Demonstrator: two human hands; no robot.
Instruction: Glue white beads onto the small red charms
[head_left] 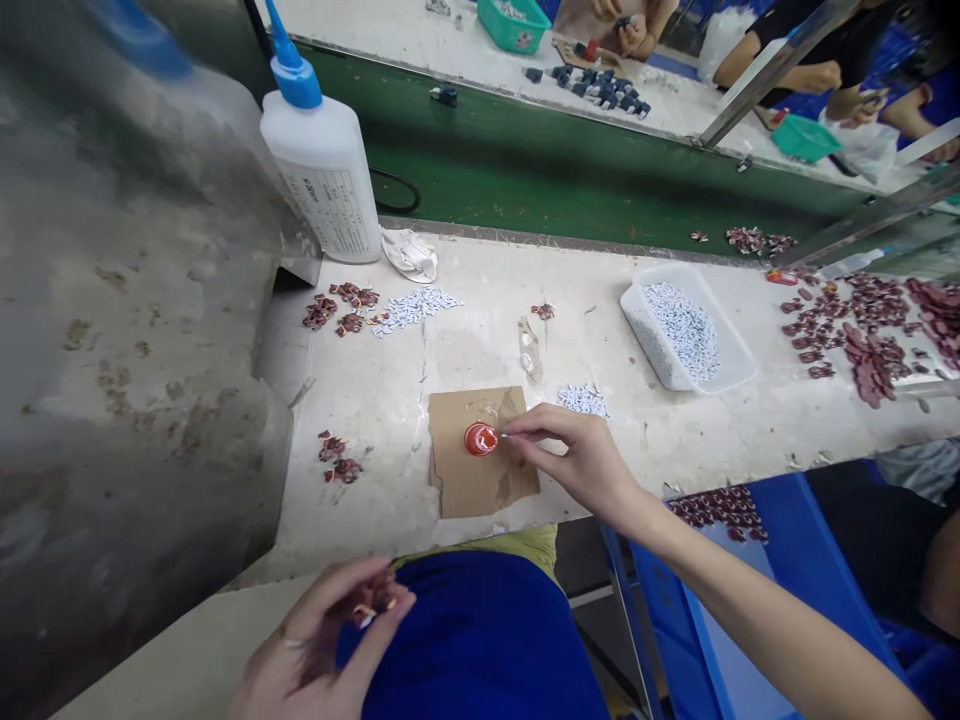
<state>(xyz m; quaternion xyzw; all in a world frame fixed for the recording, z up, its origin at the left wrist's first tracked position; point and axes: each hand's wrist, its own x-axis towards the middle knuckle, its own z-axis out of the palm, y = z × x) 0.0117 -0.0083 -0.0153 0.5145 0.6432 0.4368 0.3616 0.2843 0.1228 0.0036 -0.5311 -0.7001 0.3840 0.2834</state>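
The right hand [574,455] pinches a small white piece at the red cap [481,438]; beyond this hand stand the tub [731,375] and the bottle [322,165].

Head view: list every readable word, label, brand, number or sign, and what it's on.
No text is legible.
White bottle: printed label, several lines, too small and blurred to read.
Green basket: pale mark on its side, too small to tell.
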